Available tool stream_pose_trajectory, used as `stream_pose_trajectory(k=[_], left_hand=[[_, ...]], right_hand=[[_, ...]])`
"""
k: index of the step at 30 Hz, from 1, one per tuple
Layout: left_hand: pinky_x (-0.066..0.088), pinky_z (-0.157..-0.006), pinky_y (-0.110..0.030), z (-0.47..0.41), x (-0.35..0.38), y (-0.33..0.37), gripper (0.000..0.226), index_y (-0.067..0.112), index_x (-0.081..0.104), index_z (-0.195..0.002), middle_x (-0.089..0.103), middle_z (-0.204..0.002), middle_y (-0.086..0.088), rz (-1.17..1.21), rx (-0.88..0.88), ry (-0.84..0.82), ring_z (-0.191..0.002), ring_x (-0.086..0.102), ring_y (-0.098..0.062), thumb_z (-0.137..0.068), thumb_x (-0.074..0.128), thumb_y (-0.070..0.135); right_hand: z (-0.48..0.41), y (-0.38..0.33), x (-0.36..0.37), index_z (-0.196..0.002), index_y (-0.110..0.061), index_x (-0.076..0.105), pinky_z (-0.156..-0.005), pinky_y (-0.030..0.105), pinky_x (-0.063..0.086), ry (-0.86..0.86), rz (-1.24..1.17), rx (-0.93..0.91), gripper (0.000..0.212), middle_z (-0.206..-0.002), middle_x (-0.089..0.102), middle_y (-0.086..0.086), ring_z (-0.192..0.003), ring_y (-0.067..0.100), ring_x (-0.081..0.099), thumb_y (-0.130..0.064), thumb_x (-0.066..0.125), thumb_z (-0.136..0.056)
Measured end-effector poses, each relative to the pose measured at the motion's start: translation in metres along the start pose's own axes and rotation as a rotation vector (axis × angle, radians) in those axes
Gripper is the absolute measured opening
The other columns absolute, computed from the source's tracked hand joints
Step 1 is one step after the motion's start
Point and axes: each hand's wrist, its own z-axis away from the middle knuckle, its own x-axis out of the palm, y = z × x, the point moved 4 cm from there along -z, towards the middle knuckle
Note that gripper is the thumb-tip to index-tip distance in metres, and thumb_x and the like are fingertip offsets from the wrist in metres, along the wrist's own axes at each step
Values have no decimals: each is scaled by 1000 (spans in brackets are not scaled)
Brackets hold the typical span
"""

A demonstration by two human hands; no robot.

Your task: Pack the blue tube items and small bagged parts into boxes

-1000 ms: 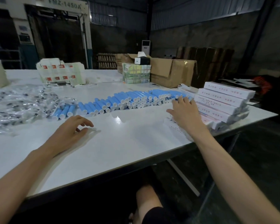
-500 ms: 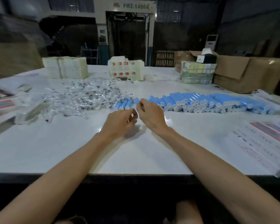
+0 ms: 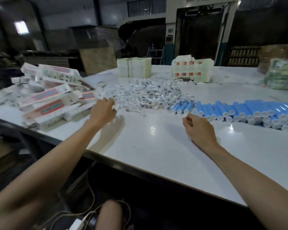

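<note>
Blue tubes lie in rows at the right of the white surface, just beyond the right hand; its fingers are curled, and whether they hold anything cannot be told. The left hand, fingers loosely spread, is at the edge of the small bagged parts. Printed boxes pile up at the left. Paper stacks stand behind, and the room beyond is dim.

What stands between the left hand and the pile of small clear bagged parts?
Nothing visible. The left hand is at the near-left edge of the pile of small clear bagged parts on the white table.
</note>
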Motion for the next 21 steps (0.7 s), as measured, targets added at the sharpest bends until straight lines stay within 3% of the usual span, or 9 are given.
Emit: stream_pose_trajectory(k=[5, 10, 14, 21], left_hand=[[41, -113, -58, -12, -2, -78, 53, -3, 46, -149, 50, -149, -28, -285, -166, 8, -137, 46, -48, -104, 58, 22], [46, -109, -62, -21, 7, -106, 42, 1, 51, -141, 53, -141, -25, -411, -113, -22, -131, 52, -45, -105, 56, 22], [49, -107, -52, -21, 10, -104, 43, 8, 55, -141, 54, -138, -19, -573, -69, -18, -127, 56, -40, -107, 60, 34], [57, -90, -54, -29, 8, -102, 30, -3, 64, -129, 68, -123, -26, -420, -58, -5, -113, 62, -46, -103, 58, 12]], right_hand=[[-1, 3, 2, -81, -18, 61, -57, 34, 38, -15, -48, 19, 30, -69, 64, -2, -66, 24, 60, -36, 53, -104], [0, 2, 0, -81, -19, 61, -58, 34, 40, -53, -64, 37, 30, -70, 64, -4, -68, 24, 60, -36, 54, -104], [2, 2, -3, -81, -19, 61, -65, 37, 46, -79, -88, 46, 30, -70, 64, -4, -70, 25, 61, -36, 55, -104], [4, 0, -5, -83, -15, 65, -72, 41, 52, -122, -141, 60, 31, -74, 69, 1, -74, 27, 63, -35, 55, -105]])
